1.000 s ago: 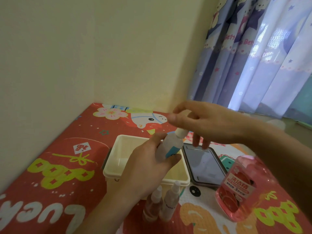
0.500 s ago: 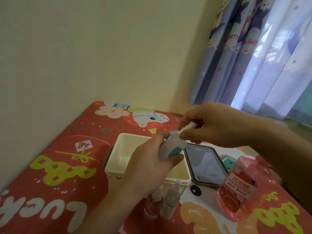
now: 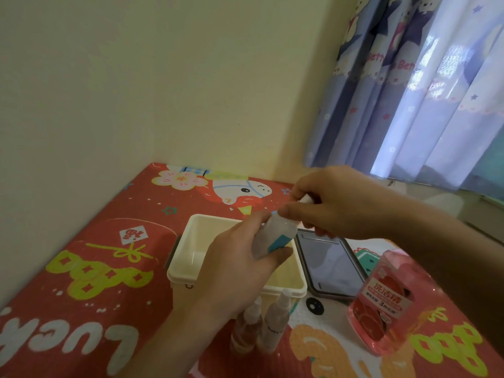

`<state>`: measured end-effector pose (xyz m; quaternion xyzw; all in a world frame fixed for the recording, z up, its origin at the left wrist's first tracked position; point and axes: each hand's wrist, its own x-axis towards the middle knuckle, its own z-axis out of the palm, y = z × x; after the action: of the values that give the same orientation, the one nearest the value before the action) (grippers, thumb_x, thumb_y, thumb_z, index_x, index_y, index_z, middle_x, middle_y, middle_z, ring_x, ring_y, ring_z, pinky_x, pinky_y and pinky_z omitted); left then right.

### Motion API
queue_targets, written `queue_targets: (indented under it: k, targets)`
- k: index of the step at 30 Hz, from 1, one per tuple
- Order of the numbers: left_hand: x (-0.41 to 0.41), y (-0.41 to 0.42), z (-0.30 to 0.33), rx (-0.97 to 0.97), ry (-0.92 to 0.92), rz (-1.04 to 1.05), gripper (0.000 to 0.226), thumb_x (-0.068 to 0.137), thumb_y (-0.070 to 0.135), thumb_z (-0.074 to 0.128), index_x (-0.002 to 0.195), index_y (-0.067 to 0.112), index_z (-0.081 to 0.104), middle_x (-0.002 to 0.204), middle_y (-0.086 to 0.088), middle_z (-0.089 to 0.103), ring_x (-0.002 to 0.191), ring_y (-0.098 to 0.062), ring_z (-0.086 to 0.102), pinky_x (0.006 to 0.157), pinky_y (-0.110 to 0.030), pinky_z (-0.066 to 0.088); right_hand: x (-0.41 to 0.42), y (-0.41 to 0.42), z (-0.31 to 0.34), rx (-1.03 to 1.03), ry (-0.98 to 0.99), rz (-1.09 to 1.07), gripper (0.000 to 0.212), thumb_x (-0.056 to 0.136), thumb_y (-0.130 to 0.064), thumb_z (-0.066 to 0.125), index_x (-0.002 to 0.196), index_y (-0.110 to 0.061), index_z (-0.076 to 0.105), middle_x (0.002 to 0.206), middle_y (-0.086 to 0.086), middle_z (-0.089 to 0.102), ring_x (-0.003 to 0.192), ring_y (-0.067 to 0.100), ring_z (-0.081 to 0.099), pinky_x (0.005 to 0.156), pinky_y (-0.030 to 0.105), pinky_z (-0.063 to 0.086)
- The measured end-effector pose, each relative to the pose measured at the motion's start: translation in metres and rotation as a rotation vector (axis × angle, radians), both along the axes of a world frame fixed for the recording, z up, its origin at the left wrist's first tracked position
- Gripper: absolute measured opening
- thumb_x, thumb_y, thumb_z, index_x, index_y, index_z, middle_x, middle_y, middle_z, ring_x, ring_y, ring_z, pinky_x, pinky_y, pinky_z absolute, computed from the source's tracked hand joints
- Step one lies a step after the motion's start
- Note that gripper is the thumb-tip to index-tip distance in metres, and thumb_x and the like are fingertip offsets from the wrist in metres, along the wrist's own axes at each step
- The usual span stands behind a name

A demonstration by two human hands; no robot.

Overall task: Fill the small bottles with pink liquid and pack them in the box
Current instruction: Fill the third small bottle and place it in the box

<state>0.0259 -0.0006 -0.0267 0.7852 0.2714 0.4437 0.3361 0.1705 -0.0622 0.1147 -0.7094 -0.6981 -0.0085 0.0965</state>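
My left hand (image 3: 234,271) grips a small translucent bottle (image 3: 275,236) with a blue label, held tilted above the cream plastic box (image 3: 185,263). My right hand (image 3: 335,203) pinches the bottle's white cap (image 3: 305,199) at its top. Two small capped bottles (image 3: 261,326) stand on the table in front of the box; the left one looks pinkish. A large bottle of pink liquid (image 3: 381,304) stands at the right, partly behind my right forearm.
A dark tray-like lid (image 3: 330,266) lies right of the box. The table has a red patterned cover (image 3: 81,282). A wall stands close on the left and behind, and a curtain (image 3: 422,85) hangs at the right.
My right hand has come down from above the bottle and closed its fingers round the cap. My left hand kept holding the bottle in about the same place.
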Motion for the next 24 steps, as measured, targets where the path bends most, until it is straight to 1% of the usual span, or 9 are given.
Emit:
queue_targets:
  k: [3, 6, 8, 11, 13, 15, 17, 20, 24]
  targets:
    - [0.002, -0.001, -0.002, -0.009, 0.02, 0.002, 0.05, 0.083, 0.049, 0.074, 0.128, 0.038, 0.055, 0.107, 0.018, 0.068, 0.097, -0.003, 0.063, 0.08, -0.035, 0.054, -0.003, 0.004, -0.003, -0.044, -0.052, -0.043, 0.033, 0.087, -0.059, 0.059, 0.083, -0.027, 0.066, 0.065, -0.006, 0.07, 0.048, 0.005, 0.066, 0.052, 0.028, 0.059]
    - [-0.002, 0.006, 0.001, -0.053, -0.013, -0.078, 0.041, 0.084, 0.045, 0.076, 0.121, 0.044, 0.057, 0.102, 0.021, 0.069, 0.095, 0.0, 0.064, 0.079, -0.032, 0.056, 0.003, -0.004, 0.003, -0.059, -0.06, 0.075, 0.028, 0.085, -0.059, 0.057, 0.101, -0.037, 0.065, 0.083, -0.015, 0.07, 0.07, 0.003, 0.067, 0.065, 0.028, 0.057]
    - [-0.009, 0.013, 0.004, -0.106, -0.026, -0.193, 0.038, 0.085, 0.039, 0.077, 0.117, 0.047, 0.059, 0.102, 0.024, 0.069, 0.095, 0.003, 0.064, 0.074, -0.024, 0.056, 0.005, -0.01, 0.008, -0.049, -0.105, 0.18, 0.031, 0.084, -0.055, 0.056, 0.111, -0.044, 0.064, 0.095, -0.019, 0.069, 0.083, 0.002, 0.063, 0.072, 0.026, 0.054]
    - [-0.024, 0.022, 0.011, -0.141, 0.019, -0.373, 0.04, 0.087, 0.037, 0.075, 0.122, 0.047, 0.06, 0.111, 0.024, 0.069, 0.103, 0.003, 0.065, 0.081, -0.018, 0.055, 0.001, -0.014, 0.01, 0.008, -0.126, 0.298, 0.032, 0.085, -0.052, 0.055, 0.111, -0.039, 0.067, 0.095, -0.019, 0.069, 0.083, 0.002, 0.061, 0.071, 0.028, 0.053]
    - [-0.03, 0.025, 0.013, -0.113, 0.035, -0.413, 0.039, 0.088, 0.04, 0.072, 0.124, 0.045, 0.059, 0.113, 0.021, 0.07, 0.105, 0.0, 0.066, 0.084, -0.018, 0.054, -0.002, -0.015, 0.007, 0.039, -0.114, 0.328, 0.033, 0.085, -0.054, 0.052, 0.108, -0.035, 0.068, 0.093, -0.016, 0.07, 0.081, 0.005, 0.063, 0.069, 0.033, 0.054]
    - [-0.03, 0.024, 0.014, -0.064, 0.009, -0.37, 0.035, 0.088, 0.042, 0.07, 0.121, 0.044, 0.062, 0.105, 0.016, 0.071, 0.096, -0.006, 0.068, 0.076, -0.023, 0.056, -0.002, -0.013, 0.004, 0.081, -0.111, 0.31, 0.033, 0.085, -0.054, 0.052, 0.105, -0.034, 0.068, 0.088, -0.014, 0.071, 0.077, 0.008, 0.064, 0.066, 0.037, 0.054]
    - [-0.025, 0.021, 0.012, 0.011, -0.022, -0.28, 0.033, 0.087, 0.042, 0.07, 0.12, 0.04, 0.064, 0.095, 0.015, 0.07, 0.084, -0.006, 0.065, 0.069, -0.025, 0.053, -0.001, -0.01, 0.0, 0.106, -0.08, 0.272, 0.026, 0.087, -0.048, 0.058, 0.103, -0.031, 0.07, 0.085, -0.013, 0.071, 0.073, 0.008, 0.063, 0.063, 0.038, 0.054]
    - [-0.017, 0.016, 0.007, 0.127, -0.009, -0.143, 0.042, 0.087, 0.05, 0.066, 0.125, 0.032, 0.063, 0.097, 0.013, 0.069, 0.086, -0.009, 0.064, 0.072, -0.038, 0.052, 0.002, -0.007, -0.005, 0.097, -0.022, 0.209, 0.016, 0.09, -0.04, 0.065, 0.101, -0.03, 0.071, 0.085, -0.013, 0.071, 0.073, 0.009, 0.064, 0.063, 0.036, 0.055]
    - [-0.008, 0.008, 0.002, 0.214, 0.013, -0.04, 0.052, 0.089, 0.058, 0.059, 0.129, 0.025, 0.059, 0.102, 0.009, 0.069, 0.09, -0.015, 0.065, 0.071, -0.042, 0.054, 0.009, -0.006, -0.008, 0.082, 0.011, 0.146, 0.016, 0.089, -0.042, 0.065, 0.1, -0.031, 0.072, 0.075, -0.022, 0.064, 0.069, 0.004, 0.062, 0.057, 0.028, 0.051]
